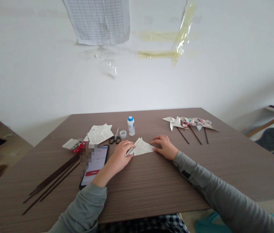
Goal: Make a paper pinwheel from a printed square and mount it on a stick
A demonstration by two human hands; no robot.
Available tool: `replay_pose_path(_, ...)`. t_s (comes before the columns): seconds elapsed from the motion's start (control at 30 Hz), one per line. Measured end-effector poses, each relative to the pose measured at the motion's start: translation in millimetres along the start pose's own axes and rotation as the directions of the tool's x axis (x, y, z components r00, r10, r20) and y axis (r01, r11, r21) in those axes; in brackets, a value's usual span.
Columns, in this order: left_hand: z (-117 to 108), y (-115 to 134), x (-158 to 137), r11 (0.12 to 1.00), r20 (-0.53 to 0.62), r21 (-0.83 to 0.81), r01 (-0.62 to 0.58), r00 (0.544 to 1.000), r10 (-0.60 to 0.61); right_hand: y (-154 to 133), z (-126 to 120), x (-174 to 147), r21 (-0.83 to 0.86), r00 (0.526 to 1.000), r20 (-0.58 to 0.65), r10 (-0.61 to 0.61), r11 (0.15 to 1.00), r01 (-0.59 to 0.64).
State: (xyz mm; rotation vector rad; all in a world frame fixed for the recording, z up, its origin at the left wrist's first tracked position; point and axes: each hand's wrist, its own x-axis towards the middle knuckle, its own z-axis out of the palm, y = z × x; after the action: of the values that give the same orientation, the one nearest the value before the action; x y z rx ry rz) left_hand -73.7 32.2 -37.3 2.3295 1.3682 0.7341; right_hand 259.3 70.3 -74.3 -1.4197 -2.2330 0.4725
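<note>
A printed sheet of paper (143, 147), folded into a triangle, lies on the table between both hands. My left hand (121, 154) grips its left side, with thumb and fingers at the edge. My right hand (164, 147) rests at the right corner, thumb touching the tip and the other fingers stretched out and spread. Just beyond the paper stands a white bottle with a blue cap (131, 126). A small translucent round cap (123, 134) and scissors with black handles (115, 138) lie left of the bottle.
Printed paper sheets (100, 133) are stacked back left, near an open red-and-white box (75, 145). A phone (95, 168) lies beside my left forearm, with dark thin sticks (54, 174) left of it. Several paper pinwheels (174, 122) on sticks lie back right. A wall (151, 87) rises behind the table.
</note>
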Motion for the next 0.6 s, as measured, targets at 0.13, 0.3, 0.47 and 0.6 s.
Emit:
replay_pose_path(0.13, -2, 1, -2, 0.999, 0.020, -0.040, 0.014, 1.000, -0.013, 2, 1, 1, -0.004, 1.000, -0.002, 0.000, 1.000, 0.000)
replay_pose_path(0.3, -5, 4, -1, 0.999, 0.044, -0.030, 0.027, 0.999, -0.026, 2, 1, 1, -0.017, 1.000, -0.002, -0.002, 1.000, 0.002)
replay_pose_path(0.47, -7, 8, -2, 1.000, 0.070, -0.018, 0.023, 0.997, -0.022, 5, 6, 1, -0.020, 1.000, -0.017, -0.010, 1.000, 0.010)
replay_pose_path(0.6, -11, 15, -3, 0.999, 0.101, -0.016, 0.051, 0.994, -0.049, 4, 9, 2, -0.017, 0.999, -0.032, -0.014, 1.000, 0.013)
